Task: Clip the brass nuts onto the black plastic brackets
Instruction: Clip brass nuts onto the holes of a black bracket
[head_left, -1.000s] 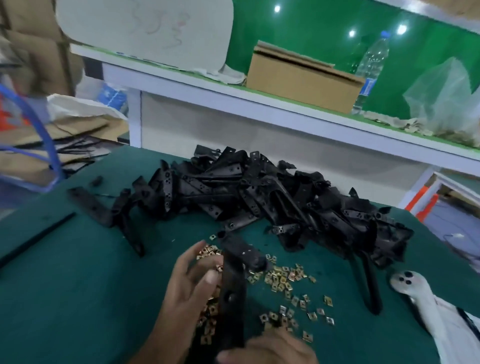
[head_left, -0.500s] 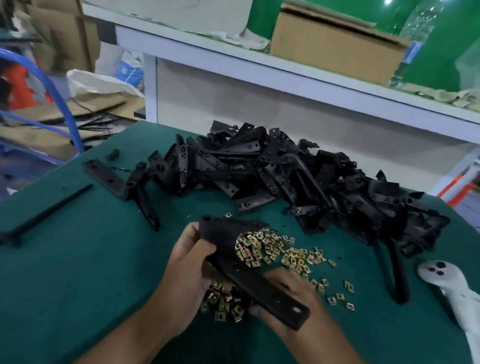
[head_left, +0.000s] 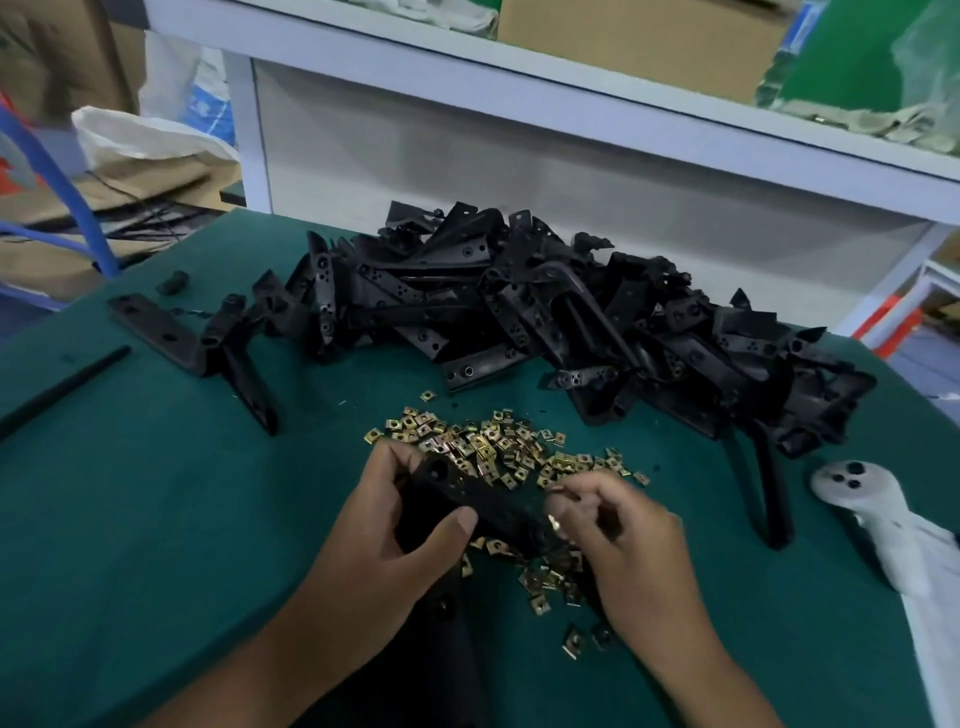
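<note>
Black brackets (head_left: 545, 312) and brass-gold nuts (head_left: 483, 447) lie on a dark green (plain) tabletop (head_left: 130, 519); white shelf (head_left: 571, 98).

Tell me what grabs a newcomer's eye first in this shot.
The big heap of black plastic brackets sprawling across the far half of the green table, then the scatter of small square brass nuts just in front of it. Nearest the camera, the left hand grips one black bracket while the right hand pinches a brass nut at its end.
</note>
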